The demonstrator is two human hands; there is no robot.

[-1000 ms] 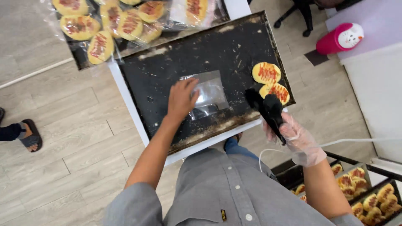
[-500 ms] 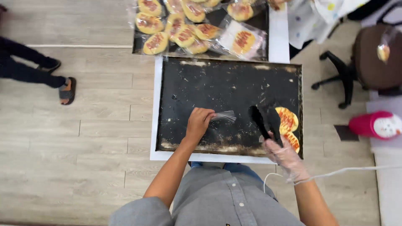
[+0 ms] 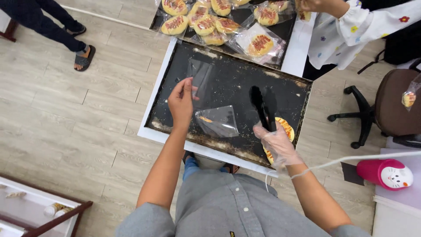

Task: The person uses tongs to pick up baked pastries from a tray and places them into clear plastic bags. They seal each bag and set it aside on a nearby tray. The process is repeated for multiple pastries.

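A white worktop (image 3: 154, 131) on a pale wood-plank floor (image 3: 66, 114) carries a dark, crusted baking tray (image 3: 237, 79) beneath both hands; the left hand (image 3: 182, 103) pinches a clear plastic bag (image 3: 199, 79) lifted above it, another clear bag (image 3: 218, 121) lying just right of that hand. The gloved right hand (image 3: 279, 147) is closed on black tongs (image 3: 263, 105) beside a bun (image 3: 284, 128) at the tray's right edge. Bare tray spreads between the hands; beyond them sits a second tray of bagged buns (image 3: 219, 22), with a brown chair (image 3: 390, 105) further right
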